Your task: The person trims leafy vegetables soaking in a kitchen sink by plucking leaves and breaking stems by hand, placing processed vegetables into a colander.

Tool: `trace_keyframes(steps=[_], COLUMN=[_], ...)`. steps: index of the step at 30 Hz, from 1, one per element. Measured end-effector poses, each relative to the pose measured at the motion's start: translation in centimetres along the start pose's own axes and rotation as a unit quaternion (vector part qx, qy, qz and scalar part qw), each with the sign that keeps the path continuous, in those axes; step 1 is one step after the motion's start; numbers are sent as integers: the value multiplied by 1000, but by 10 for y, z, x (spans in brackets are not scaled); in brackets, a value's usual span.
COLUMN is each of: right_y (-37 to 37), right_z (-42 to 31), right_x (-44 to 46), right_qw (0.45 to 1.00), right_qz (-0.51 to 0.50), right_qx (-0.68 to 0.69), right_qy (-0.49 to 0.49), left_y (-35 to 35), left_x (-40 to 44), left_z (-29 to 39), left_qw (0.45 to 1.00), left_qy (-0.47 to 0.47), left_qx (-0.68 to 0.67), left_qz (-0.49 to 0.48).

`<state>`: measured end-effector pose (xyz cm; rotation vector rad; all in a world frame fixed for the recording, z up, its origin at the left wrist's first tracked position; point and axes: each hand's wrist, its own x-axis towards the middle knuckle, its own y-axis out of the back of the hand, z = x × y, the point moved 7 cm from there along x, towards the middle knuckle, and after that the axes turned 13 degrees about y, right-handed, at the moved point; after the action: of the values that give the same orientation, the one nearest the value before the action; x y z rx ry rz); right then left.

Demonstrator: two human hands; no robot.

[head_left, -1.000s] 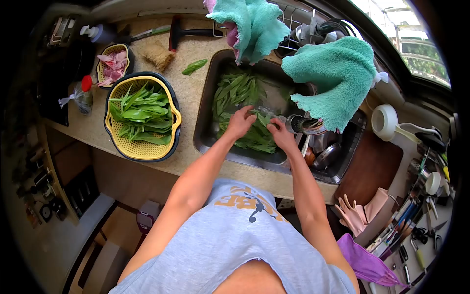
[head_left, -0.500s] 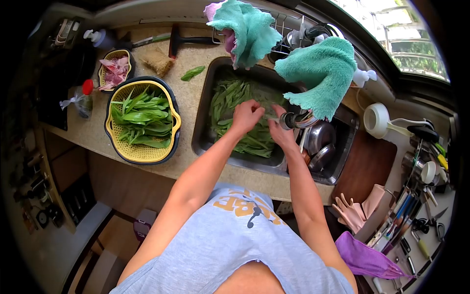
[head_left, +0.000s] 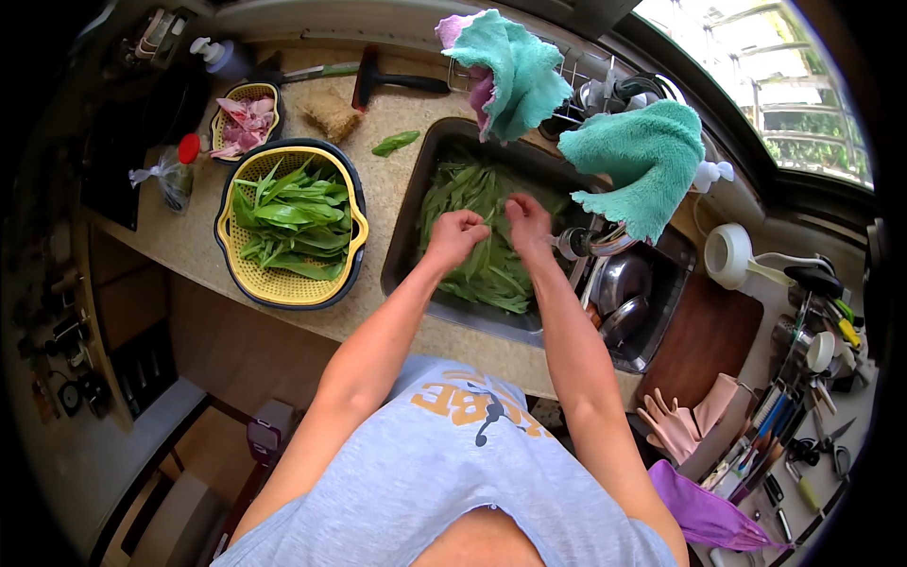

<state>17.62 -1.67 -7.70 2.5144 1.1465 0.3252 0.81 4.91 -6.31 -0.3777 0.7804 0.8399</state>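
Long green leaves (head_left: 487, 279) lie in water in the left sink basin (head_left: 395, 248). Over them, my left hand (head_left: 457, 236) is closed, thumb and fingertips pressed together. My right hand (head_left: 528, 225) is curled shut just to its right, beside the faucet (head_left: 590, 242). A small gap separates the two hands, and whatever is between their fingers is too small to make out. On the counter to the left, more green leaves (head_left: 295, 219) fill a yellow colander (head_left: 248, 282) set in a dark basin. One loose leaf (head_left: 395, 143) rests near the sink.
Pot lids (head_left: 625, 279) stand in the right basin beside a brown cutting board (head_left: 710, 326). Teal cloths (head_left: 641, 161) hang over the faucet and dish rack. Raw meat (head_left: 244, 127) sits in a small basket, near a squeegee (head_left: 368, 80). Pink gloves (head_left: 673, 421) are at right.
The view has shifted a little. My left hand has moved left over the leaves. My right hand has drawn away from the faucet toward the far side, with its fingers now curled in view.
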Motion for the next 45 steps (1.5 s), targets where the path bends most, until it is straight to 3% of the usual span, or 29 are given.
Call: trace_keyframes(steps=[1,3,6,11,14,16,17,19,22,23,24,25,26,27,31,33,35,37,39,42,45], right_y=[3,-5,-6,16,23,27,31,33,32,25,16,13,6,0,5,14,18,19,14,11,13], right_z=[0,-3,-21,-15,-9,-5,-3,8,37,44,41,22,-9,-31,-34,-14,0,6,11,21,19], right_x=[-1,-5,-14,-18,-22,-26,-27,-32,-39,-34,-33,-28,-28,-31,-30,-31,-35,-39,-45,-49,-31], right_qw=[1000,988,964,967,962,954,950,943,975,992,960,960,978,959,945,976,970,959,935,924,951], right_qz=[2,-150,-231,-176,-161,-147,-109,-70,-60,-120,-175,-175,-206,-229,-296,-202,-196,-191,-194,-223,-178], right_qx=[-1,-7,68,109,138,159,192,226,142,-24,-189,-187,-28,132,64,25,83,142,217,189,197], right_qy=[-1,-32,-109,-146,-174,-205,-219,-232,-157,-23,112,115,7,-101,-126,-77,-114,-151,-202,-247,-160], left_y=[-2,-6,-13,-29,-39,-47,-48,-34,-15,-13,-11,-10,-10,-17,-29,-31,-34,-37,-39,-36,-28], left_x=[3,5,1,2,-4,0,2,7,24,21,16,12,6,1,5,-2,-3,3,3,1,4], left_z=[-6,-9,-5,-3,10,10,9,3,-21,-17,-16,-13,-8,-2,-1,3,-3,-1,-6,-3,-3], left_qw=[995,991,990,989,994,993,993,998,996,996,993,989,989,987,979,973,966,986,984,984,988], left_qy=[22,28,36,53,28,21,21,33,40,39,69,98,99,100,128,165,202,114,124,129,109], left_qx=[-97,-118,-120,-105,-2,-89,-88,-46,-73,-70,-86,-104,-105,-128,-154,-154,-152,-110,-114,-108,-99], left_qz=[-31,-47,-67,-90,-103,-75,-76,12,44,44,39,36,37,11,-33,-40,-47,-55,-59,-60,-46])
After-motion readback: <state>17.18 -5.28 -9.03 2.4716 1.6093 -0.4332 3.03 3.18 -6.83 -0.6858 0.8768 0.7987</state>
